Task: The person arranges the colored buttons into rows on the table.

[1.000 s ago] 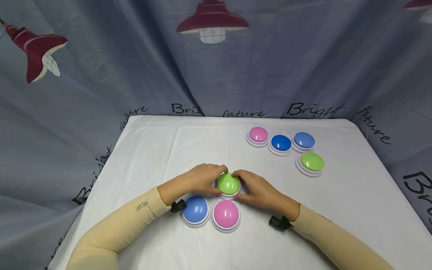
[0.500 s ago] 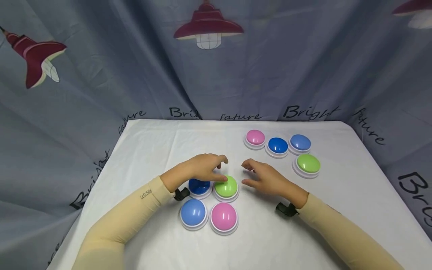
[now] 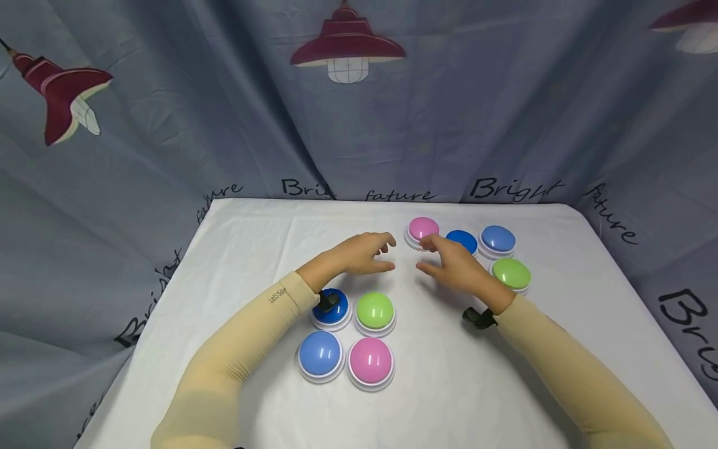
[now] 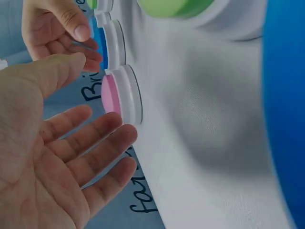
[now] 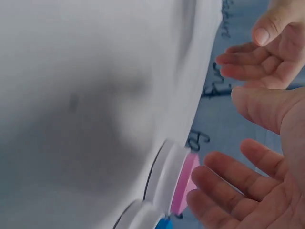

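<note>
Both hands hover over the white table, holding nothing. My left hand (image 3: 363, 252), fingers loosely bent, is left of the far pink button (image 3: 423, 229), a domed push button on a white base. Nearer that button is my right hand (image 3: 455, 265), thumb and fingers spread; in the head view it partly covers the far dark blue button (image 3: 462, 239). To its right sit the far light blue button (image 3: 498, 239) and far green button (image 3: 511, 273). The left wrist view shows the left palm (image 4: 52, 176) with fingers apart; the right palm (image 5: 257, 191) appears likewise in the right wrist view.
Four-button square in front: dark blue (image 3: 338, 313) partly under the left wrist strap (image 3: 328, 302), green (image 3: 374, 310), light blue (image 3: 320, 353) and pink (image 3: 371, 361). A grey printed curtain (image 3: 359, 137) hangs behind the table (image 3: 269, 231).
Both hands have let go of the near green button and moved away from it, toward the far pink button. The near green button stays beside the dark blue one.
</note>
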A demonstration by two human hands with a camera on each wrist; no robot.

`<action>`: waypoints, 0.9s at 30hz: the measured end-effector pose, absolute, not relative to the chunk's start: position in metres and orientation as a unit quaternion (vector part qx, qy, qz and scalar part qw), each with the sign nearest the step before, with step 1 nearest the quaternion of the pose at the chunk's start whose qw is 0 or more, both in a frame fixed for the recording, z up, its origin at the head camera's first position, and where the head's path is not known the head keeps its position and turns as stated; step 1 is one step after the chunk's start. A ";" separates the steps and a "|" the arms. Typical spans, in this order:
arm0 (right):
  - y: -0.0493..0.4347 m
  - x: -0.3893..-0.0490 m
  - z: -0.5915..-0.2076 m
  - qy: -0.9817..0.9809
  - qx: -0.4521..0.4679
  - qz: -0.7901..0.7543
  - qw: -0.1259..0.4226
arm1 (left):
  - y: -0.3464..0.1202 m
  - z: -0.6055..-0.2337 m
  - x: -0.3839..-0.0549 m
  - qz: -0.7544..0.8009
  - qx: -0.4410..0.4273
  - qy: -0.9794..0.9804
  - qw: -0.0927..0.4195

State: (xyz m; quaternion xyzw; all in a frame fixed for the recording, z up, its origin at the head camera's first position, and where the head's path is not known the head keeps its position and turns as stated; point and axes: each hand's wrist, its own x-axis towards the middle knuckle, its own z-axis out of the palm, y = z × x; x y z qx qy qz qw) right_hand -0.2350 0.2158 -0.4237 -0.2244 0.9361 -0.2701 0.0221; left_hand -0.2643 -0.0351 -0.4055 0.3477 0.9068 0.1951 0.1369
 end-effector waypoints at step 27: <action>0.241 -0.303 -0.437 0.960 -0.143 -0.237 0.052 | 0.016 -0.442 -0.329 0.240 0.263 0.925 0.130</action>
